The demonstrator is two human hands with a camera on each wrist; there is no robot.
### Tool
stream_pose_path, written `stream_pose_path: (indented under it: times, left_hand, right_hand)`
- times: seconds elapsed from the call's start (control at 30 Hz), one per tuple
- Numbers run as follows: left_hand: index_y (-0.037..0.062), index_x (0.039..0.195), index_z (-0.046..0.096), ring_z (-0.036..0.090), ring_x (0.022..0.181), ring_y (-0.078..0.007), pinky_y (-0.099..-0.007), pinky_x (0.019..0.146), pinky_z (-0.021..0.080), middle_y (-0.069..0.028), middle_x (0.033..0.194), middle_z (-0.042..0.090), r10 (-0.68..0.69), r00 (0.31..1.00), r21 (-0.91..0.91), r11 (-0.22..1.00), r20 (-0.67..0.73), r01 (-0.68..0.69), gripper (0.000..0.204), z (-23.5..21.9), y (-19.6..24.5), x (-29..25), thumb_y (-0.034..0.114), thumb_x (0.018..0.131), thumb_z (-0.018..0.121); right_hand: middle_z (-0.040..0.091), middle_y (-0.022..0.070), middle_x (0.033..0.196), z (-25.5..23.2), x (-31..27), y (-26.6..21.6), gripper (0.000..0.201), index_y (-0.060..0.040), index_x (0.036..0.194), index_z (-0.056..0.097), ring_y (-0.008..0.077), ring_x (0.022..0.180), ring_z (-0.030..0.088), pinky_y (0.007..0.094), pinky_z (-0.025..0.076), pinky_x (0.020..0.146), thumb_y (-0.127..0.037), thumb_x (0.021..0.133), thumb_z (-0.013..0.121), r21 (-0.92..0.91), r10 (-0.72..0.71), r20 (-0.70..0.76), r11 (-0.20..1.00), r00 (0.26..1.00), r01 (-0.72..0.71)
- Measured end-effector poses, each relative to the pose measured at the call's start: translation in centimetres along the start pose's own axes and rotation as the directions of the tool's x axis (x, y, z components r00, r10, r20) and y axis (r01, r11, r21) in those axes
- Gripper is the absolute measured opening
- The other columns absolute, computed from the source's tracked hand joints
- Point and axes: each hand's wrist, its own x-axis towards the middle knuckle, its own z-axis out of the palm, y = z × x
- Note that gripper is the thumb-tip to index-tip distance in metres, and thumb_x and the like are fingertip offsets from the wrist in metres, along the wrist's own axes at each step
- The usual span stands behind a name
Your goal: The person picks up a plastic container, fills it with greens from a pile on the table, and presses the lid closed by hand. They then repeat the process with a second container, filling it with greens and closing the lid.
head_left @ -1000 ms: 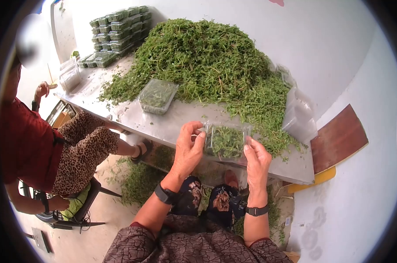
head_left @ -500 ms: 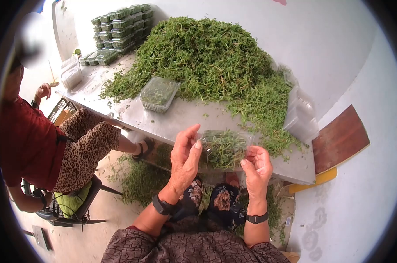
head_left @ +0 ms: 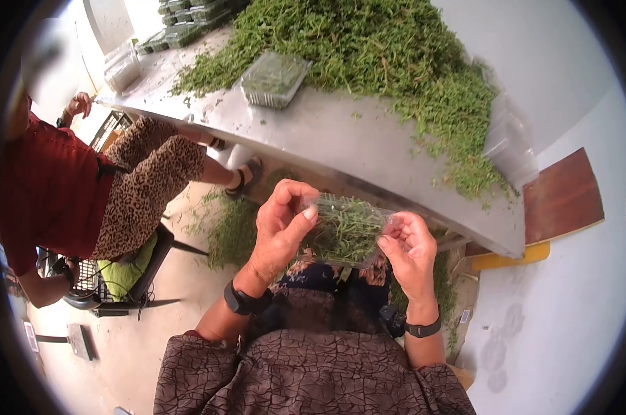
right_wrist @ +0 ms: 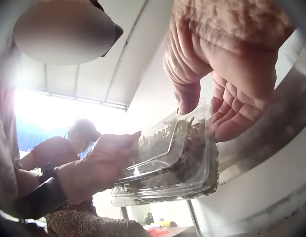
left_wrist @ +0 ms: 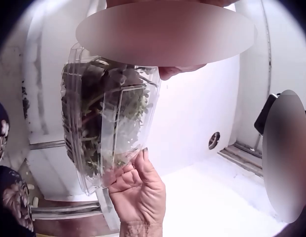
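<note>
A clear plastic clamshell box (head_left: pixel 346 234) filled with leafy green stems is held up between both hands, in front of the table's near edge. My left hand (head_left: pixel 279 225) pinches its left end, thumb on the near side. At the opposite end, my right hand (head_left: pixel 411 254) grips the box between thumb and curled fingers. The lid lies over the greens in the right wrist view, where the box (right_wrist: pixel 165 158) appears tilted. From the left wrist, the box (left_wrist: pixel 111 118) is seen end-up with the right hand (left_wrist: pixel 138 195) at its lower corner.
On the metal table (head_left: pixel 340 131) lie a large heap of greens (head_left: pixel 368 62), another filled box (head_left: pixel 275 79), stacked filled boxes (head_left: pixel 178 34) and nested clear containers (head_left: pixel 510 142). A seated person in a red top (head_left: pixel 60 187) is at the left. Loose greens (head_left: pixel 233 228) lie beneath the table.
The head view has tilted down, so the table sits higher in it. Both hands have brought the box off the table's edge and nearer the body, tilting it slightly.
</note>
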Motion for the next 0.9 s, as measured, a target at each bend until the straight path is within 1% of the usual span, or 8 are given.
stream_pose_path:
  times: [0.07,0.13,0.27,0.37,0.47,0.7,0.8,0.9]
  left_hand:
    - [0.0013,0.102,0.055,0.043,0.079,-0.0051,-0.0204,0.074,0.038,0.003,0.091,0.046,-0.114,0.993,-0.139,0.983,0.021,0.116,0.015,-0.6,-0.6,-1.1,0.004,0.087,0.058]
    - [0.002,0.102,0.056,0.043,0.08,-0.0049,-0.0206,0.074,0.038,0.0029,0.092,0.046,-0.115,0.993,-0.16,0.98,0.034,0.119,0.016,-0.9,-0.8,-1.9,0.004,0.086,0.058]
    - [0.0012,0.102,0.057,0.042,0.081,-0.0061,-0.0208,0.075,0.038,0.0008,0.097,0.045,-0.009,0.998,-0.139,0.99,0.064,0.018,0.016,-0.5,0.8,-1.4,0.004,0.087,0.057]
    - [0.0011,0.102,0.057,0.043,0.082,-0.0074,-0.0209,0.074,0.038,-0.0009,0.099,0.045,0.108,0.99,-0.103,0.99,0.092,-0.098,0.015,0.4,2.0,-0.1,0.004,0.087,0.057]
    - [0.0015,0.101,0.058,0.043,0.083,-0.0089,-0.0216,0.074,0.039,-0.0024,0.1,0.046,0.216,0.969,-0.047,0.976,0.124,-0.211,0.014,1.3,2.5,1.3,0.003,0.087,0.056]
    - [0.0008,0.099,0.06,0.05,0.087,-0.0184,-0.0283,0.079,0.042,-0.0077,0.095,0.055,0.407,0.901,0.199,0.881,0.148,-0.43,0.016,3.0,1.1,5.2,-0.002,0.083,0.058]
    - [0.0005,0.099,0.061,0.05,0.086,-0.0181,-0.0285,0.08,0.042,-0.0077,0.095,0.055,0.469,0.866,0.228,0.836,0.176,-0.499,0.016,3.7,-0.4,6.9,-0.001,0.083,0.058]
    - [0.0017,0.1,0.062,0.051,0.086,-0.0195,-0.029,0.081,0.043,-0.0088,0.096,0.055,0.46,0.869,0.254,0.832,0.18,-0.493,0.018,4.3,-0.5,7.8,-0.002,0.083,0.058]
  right_hand:
    - [0.057,0.0033,0.089,0.1,-0.8,0.4,0.03,0.0008,0.107,0.054,0.0089,0.077,0.054,0.023,0.046,0.07,-0.007,0.083,0.07,-0.036,0.041,0.029,0.999,0.999,-0.04]
    - [0.057,0.0024,0.086,-0.1,-1.4,0.1,0.026,0.0009,0.1,0.055,0.0083,0.073,0.054,0.0234,0.046,0.066,-0.009,0.082,0.071,-0.032,0.04,0.073,0.999,0.997,-0.038]
    - [0.057,0.003,0.086,-0.5,-1.4,-1.9,0.025,0.0006,0.095,0.056,0.0083,0.073,0.054,0.0239,0.047,0.065,-0.01,0.08,0.074,-0.063,-0.016,0.041,0.998,0.999,0.019]
    - [0.059,0.007,0.088,-1.1,-0.6,-3.4,0.028,0.0006,0.091,0.057,0.0111,0.073,0.056,0.0248,0.049,0.067,-0.011,0.076,0.077,-0.222,-0.263,-0.005,0.941,0.965,0.256]
    - [0.059,0.0077,0.09,-1.5,0.4,-4.9,0.028,-0.0004,0.093,0.057,0.0131,0.072,0.056,0.0261,0.049,0.067,-0.009,0.075,0.076,-0.291,-0.419,-0.062,0.876,0.906,0.385]
    - [0.06,0.0106,0.093,-2.8,2.7,-4.2,0.026,0.0003,0.094,0.056,0.0196,0.077,0.058,0.0293,0.05,0.07,-0.003,0.075,0.072,-0.455,-0.549,-0.131,0.773,0.825,0.442]
    - [0.06,0.0113,0.094,-3.4,3.8,-2.8,0.026,0.0007,0.095,0.056,0.021,0.078,0.058,0.0305,0.051,0.071,-0.003,0.075,0.072,-0.464,-0.571,-0.153,0.762,0.807,0.451]
    - [0.058,0.011,0.103,-4.0,4.2,-1.8,0.026,0.0021,0.1,0.056,0.0156,0.085,0.058,0.0288,0.05,0.075,-0.003,0.078,0.071,-0.435,-0.527,-0.156,0.796,0.835,0.421]
